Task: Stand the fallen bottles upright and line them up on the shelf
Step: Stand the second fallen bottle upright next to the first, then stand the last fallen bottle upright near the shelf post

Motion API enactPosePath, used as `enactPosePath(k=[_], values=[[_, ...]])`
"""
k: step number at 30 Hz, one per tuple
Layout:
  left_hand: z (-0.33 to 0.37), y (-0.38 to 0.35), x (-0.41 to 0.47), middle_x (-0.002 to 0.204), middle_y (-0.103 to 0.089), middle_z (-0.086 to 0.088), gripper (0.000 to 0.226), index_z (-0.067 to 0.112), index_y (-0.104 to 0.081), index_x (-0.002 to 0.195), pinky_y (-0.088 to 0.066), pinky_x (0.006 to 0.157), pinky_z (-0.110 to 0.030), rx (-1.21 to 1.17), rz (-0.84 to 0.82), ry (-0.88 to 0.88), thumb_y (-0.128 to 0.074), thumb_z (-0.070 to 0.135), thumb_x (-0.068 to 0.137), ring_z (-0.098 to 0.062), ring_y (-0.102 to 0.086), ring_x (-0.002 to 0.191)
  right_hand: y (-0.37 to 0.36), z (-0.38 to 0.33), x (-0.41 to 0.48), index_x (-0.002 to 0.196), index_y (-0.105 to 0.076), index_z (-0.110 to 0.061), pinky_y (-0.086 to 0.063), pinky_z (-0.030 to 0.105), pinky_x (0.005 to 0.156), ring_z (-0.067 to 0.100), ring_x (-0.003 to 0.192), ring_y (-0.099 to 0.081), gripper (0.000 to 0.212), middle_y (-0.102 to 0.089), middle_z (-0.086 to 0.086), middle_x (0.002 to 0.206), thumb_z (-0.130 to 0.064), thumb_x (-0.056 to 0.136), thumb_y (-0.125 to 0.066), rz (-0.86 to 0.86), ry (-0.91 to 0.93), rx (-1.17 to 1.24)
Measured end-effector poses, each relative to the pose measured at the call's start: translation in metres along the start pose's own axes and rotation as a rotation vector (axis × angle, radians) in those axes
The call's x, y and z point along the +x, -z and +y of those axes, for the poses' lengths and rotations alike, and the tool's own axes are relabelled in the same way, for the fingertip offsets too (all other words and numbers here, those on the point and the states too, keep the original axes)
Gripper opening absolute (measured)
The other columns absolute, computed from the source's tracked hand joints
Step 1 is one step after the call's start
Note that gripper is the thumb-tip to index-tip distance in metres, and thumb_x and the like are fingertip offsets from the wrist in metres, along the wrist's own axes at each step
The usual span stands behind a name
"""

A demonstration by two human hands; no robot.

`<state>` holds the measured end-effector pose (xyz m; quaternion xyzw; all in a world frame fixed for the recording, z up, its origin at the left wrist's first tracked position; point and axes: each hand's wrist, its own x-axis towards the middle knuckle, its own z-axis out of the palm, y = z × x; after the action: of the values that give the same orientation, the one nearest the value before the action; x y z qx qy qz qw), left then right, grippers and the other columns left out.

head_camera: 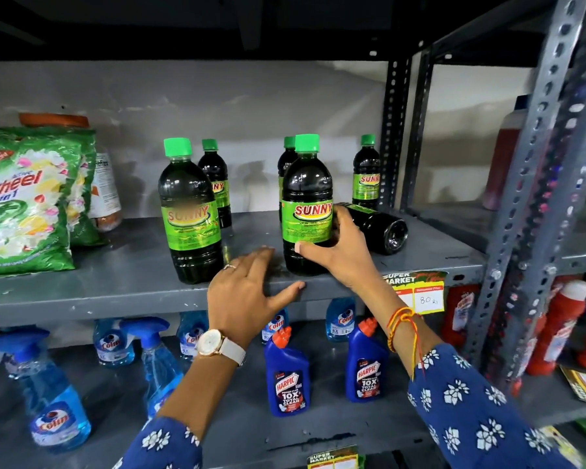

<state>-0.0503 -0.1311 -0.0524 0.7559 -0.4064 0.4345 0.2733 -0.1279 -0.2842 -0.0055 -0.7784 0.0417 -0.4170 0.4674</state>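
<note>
Dark Sunny bottles with green caps and green labels stand on the grey metal shelf. My right hand grips the front right bottle, which stands upright near the shelf's front edge. Another upright bottle stands to its left. Three more stand at the back: one behind the left bottle, one mostly hidden behind the held bottle, one at the right. A fallen bottle lies on its side just right of my right hand, base toward me. My left hand rests flat on the shelf edge, fingers spread.
Green Wheel detergent bags fill the shelf's left end. A perforated upright bounds the right side, a price tag hangs on the front edge. Below stand blue Colin sprays and Harpic bottles; red bottles are at right.
</note>
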Motion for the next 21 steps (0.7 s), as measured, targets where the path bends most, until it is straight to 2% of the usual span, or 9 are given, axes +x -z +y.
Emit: enactPosePath(k=[2,4,6,9,11,14,16,18,21], values=[[0.005,0.0,0.0,0.115,-0.064,-0.016,0.064,0.004,-0.058,0.116,-0.048,0.086,-0.039,-0.132,0.122,0.08,-0.053,0.056,0.079,-0.031,-0.057,0.105,0.0,-0.001,-0.002,0.12,-0.04,-0.025,-0.045,0.012,0.081,-0.006,0.098,-0.057,0.073,-0.06,-0.013,0.107,-0.031,0.059,-0.08,0.027,0.006,0.026],[0.018,0.001,-0.001,0.122,-0.058,-0.019,0.056,-0.001,-0.054,0.118,-0.037,0.1,-0.039,-0.238,0.239,0.077,-0.056,0.043,0.083,-0.03,-0.049,0.114,0.005,-0.002,-0.002,0.13,-0.035,-0.02,-0.046,0.019,0.087,0.007,0.106,-0.055,0.08,-0.054,-0.001,0.119,-0.035,0.065,-0.078,0.093,0.007,0.033],[0.041,0.002,-0.005,0.121,-0.058,-0.019,0.046,-0.002,-0.055,0.115,-0.034,0.103,-0.035,-0.266,0.261,-0.013,-0.056,0.034,0.086,-0.03,-0.049,0.114,0.019,-0.005,0.002,0.127,-0.04,-0.018,-0.049,0.023,0.085,0.011,0.1,-0.057,0.068,-0.056,0.003,0.113,-0.036,0.07,-0.075,0.215,0.05,0.008],[0.078,-0.002,-0.006,0.12,-0.06,-0.018,0.043,-0.001,-0.057,0.115,-0.038,0.102,-0.033,-0.282,0.088,-0.227,-0.055,0.032,0.087,-0.03,-0.051,0.114,0.05,-0.011,0.023,0.108,-0.056,-0.012,-0.052,0.035,0.081,0.019,0.087,-0.062,0.037,-0.063,0.008,0.092,-0.025,0.076,-0.069,0.397,0.085,-0.072],[0.104,-0.011,0.003,0.122,-0.059,-0.018,0.051,-0.002,-0.055,0.118,-0.041,0.1,-0.037,-0.247,-0.068,-0.281,-0.055,0.037,0.085,-0.031,-0.052,0.116,0.076,-0.011,0.043,0.097,-0.062,-0.009,-0.05,0.035,0.081,0.022,0.084,-0.063,0.023,-0.064,0.007,0.085,-0.023,0.078,-0.066,0.416,0.054,-0.183],[0.131,-0.027,0.021,0.12,-0.061,-0.019,0.06,-0.001,-0.056,0.118,-0.044,0.095,-0.039,-0.135,-0.183,-0.161,-0.059,0.046,0.082,-0.032,-0.056,0.112,0.098,-0.002,0.069,0.096,-0.064,-0.007,-0.049,0.032,0.081,0.028,0.089,-0.063,0.03,-0.066,0.014,0.097,-0.028,0.074,-0.067,0.179,-0.119,-0.447],[0.139,-0.035,0.028,0.117,-0.063,-0.018,0.066,0.001,-0.059,0.115,-0.047,0.092,-0.037,-0.065,-0.232,-0.065,-0.049,0.057,0.082,-0.03,-0.058,0.108,0.101,0.005,0.073,0.087,-0.063,-0.012,-0.048,0.03,0.073,0.03,0.083,-0.06,0.033,-0.064,0.015,0.099,-0.04,0.07,-0.067,0.024,-0.2,-0.626],[0.144,-0.041,0.029,0.114,-0.065,-0.017,0.072,0.002,-0.06,0.113,-0.048,0.088,-0.036,-0.014,-0.271,-0.022,-0.039,0.063,0.081,-0.03,-0.06,0.105,0.1,0.011,0.07,0.08,-0.055,-0.015,-0.044,0.029,0.068,0.03,0.08,-0.057,0.042,-0.062,0.013,0.095,-0.053,0.066,-0.066,-0.056,-0.196,-0.724],[0.145,-0.043,0.028,0.101,-0.07,-0.016,0.075,0.004,-0.064,0.105,-0.051,0.075,-0.036,0.044,-0.29,0.005,-0.036,0.068,0.078,-0.031,-0.065,0.09,0.094,0.017,0.067,0.093,-0.056,-0.013,-0.042,0.031,0.071,0.034,0.098,-0.058,0.061,-0.062,0.015,0.105,-0.068,0.067,-0.059,-0.165,-0.17,-0.808]])
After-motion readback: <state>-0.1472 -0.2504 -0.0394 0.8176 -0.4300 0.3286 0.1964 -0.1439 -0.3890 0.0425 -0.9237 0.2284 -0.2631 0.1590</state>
